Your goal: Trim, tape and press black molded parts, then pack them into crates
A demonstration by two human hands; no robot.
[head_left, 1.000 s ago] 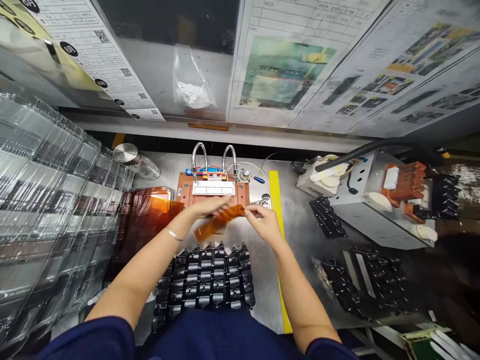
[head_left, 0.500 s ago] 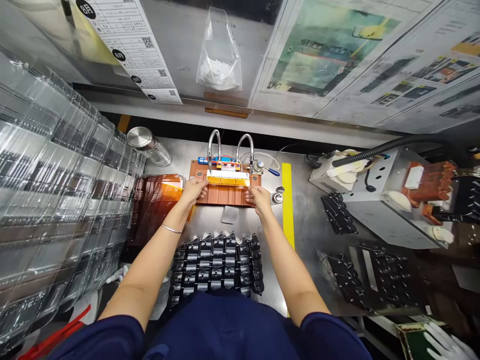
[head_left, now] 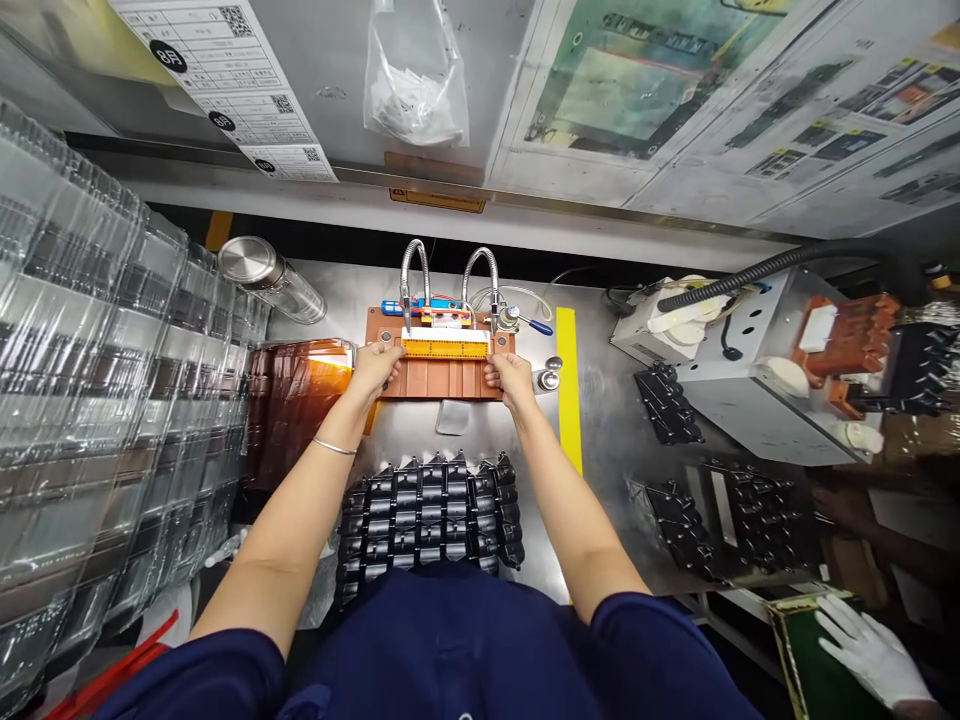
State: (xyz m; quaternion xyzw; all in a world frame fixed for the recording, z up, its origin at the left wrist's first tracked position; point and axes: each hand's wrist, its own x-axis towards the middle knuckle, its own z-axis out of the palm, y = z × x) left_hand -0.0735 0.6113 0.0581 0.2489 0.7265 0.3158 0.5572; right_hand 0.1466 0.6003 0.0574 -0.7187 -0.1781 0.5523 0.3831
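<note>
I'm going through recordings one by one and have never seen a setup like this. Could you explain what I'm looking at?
There is no robot here: a person works with two bare hands, seen by one camera worn on the head, facing forward and down. The left hand and right hand pinch an orange strip, one at each end, over a brown block. Behind the strip, two curved metal tubes arch up.

On the metal table, black ridged parts lie nearest the person. To the left are translucent orange sheets and a clear bottle with a metal lid. A yellow stripe runs along the right. The white-gloved hand at lower right is someone else's.
</note>
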